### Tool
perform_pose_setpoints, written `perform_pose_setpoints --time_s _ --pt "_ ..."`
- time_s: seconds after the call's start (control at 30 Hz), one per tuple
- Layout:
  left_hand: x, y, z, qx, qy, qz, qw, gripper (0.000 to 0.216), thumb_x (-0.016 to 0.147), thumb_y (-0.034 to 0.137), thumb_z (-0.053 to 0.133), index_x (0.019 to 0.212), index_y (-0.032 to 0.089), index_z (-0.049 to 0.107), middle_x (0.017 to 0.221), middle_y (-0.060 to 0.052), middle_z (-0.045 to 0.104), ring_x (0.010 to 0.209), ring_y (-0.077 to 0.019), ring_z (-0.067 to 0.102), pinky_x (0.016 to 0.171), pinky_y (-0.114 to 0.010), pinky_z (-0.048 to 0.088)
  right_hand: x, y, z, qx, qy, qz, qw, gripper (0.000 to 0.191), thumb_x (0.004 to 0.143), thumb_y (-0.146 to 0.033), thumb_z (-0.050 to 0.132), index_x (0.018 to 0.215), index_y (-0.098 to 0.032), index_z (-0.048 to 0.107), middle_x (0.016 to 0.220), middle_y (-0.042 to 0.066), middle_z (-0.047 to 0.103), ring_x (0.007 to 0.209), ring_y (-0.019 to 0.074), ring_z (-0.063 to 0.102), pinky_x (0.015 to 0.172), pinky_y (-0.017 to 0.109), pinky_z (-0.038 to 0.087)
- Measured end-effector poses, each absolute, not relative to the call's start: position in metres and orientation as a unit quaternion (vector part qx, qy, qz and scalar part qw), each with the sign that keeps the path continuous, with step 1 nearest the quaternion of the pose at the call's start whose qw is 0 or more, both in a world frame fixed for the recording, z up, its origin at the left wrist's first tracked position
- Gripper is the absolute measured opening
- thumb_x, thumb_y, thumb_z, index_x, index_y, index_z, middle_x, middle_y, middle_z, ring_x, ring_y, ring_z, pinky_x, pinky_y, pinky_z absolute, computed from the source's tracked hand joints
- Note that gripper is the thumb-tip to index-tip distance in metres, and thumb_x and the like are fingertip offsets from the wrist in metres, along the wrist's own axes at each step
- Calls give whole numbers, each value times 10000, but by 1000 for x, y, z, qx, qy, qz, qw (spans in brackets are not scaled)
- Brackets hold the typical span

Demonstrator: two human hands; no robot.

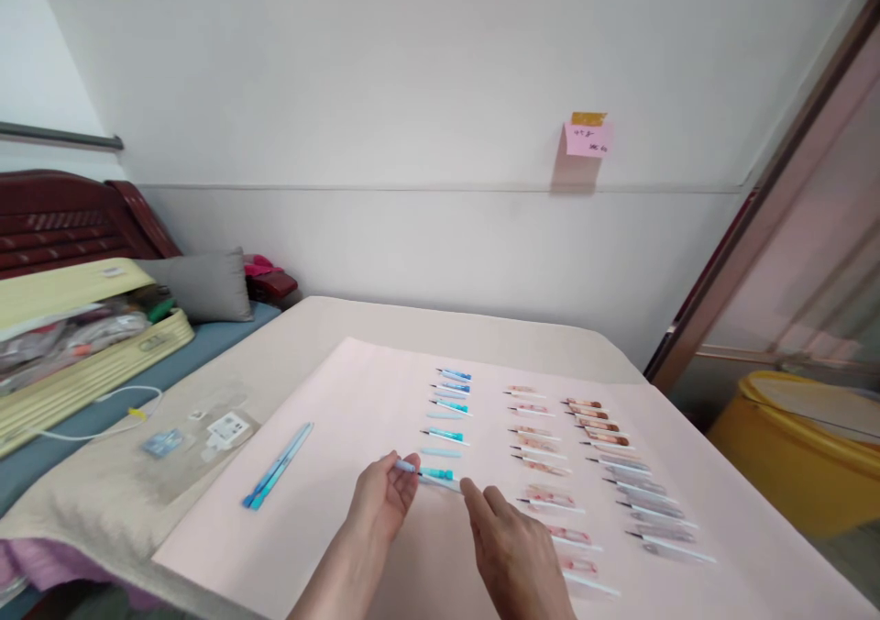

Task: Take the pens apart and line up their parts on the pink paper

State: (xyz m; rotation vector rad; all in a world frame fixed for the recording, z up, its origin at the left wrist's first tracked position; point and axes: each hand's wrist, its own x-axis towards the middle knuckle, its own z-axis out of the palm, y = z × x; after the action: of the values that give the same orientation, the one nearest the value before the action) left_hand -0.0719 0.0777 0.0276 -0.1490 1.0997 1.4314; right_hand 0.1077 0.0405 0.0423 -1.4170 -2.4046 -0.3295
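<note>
My left hand [391,494] is closed round a pale blue pen part [405,465], one end of which shows past the fingertips. My right hand [509,537] pinches the end of a thin white pen refill [438,481], whose dark tip points left toward my left hand. Just above the refill lies a turquoise pen part [436,474]. Further up the same column are other blue and turquoise pen parts [446,436] with refills beside them. Two whole blue pens [279,466] lie side by side to the left.
To the right, columns of pink pen parts [540,445] and brown and grey ones [598,426] lie with refills on a pink sheet [330,510]. A clear plastic bag [206,441] rests at left. A yellow bin [790,455] stands right; a wall [426,244] rises behind.
</note>
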Motion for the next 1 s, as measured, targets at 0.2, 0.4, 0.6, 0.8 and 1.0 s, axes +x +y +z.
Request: perform_pose_setpoints --time_s 0.2,0.4,0.6,0.8,1.0 --pt "-72 78 25 -63 475 615 627 147 702 113 597 814 98 503 791 -137 655 590 -148 630 499 -226 519 108 40 41 -475 -843 -159 195 422 771 -41 435 1161 -200 450 711 4 566 501 138 543 447 281 221" --pt "-65 76 24 -62 475 617 624 148 705 100 591 815 109 493 777 -142 655 583 -150 630 489 -222 513 102 36 42 -437 -853 -199 205 505 734 8 395 1209 -160 438 736 36 569 511 130 511 487 266 293" --pt "-64 76 24 -67 473 616 626 134 715 96 580 814 106 491 772 -145 654 577 -145 626 492 -220 513 102 37 42 -439 -844 -187 246 448 781 -6 358 1191 -154 458 713 32 552 509 121 499 490 258 301" --pt "-72 78 29 -72 470 610 634 133 713 101 585 821 83 509 753 -144 648 536 -136 608 470 -214 508 105 38 40 -446 -834 -166 277 358 841 -72 344 1153 -173 490 682 13 538 489 110 500 461 257 261" --pt "-72 78 32 -79 465 614 633 113 734 90 555 825 100 489 770 -137 643 547 -130 612 478 -205 514 110 40 44 -459 -822 -147 305 345 855 -93 340 1152 -186 491 689 6 543 531 113 538 482 251 277"
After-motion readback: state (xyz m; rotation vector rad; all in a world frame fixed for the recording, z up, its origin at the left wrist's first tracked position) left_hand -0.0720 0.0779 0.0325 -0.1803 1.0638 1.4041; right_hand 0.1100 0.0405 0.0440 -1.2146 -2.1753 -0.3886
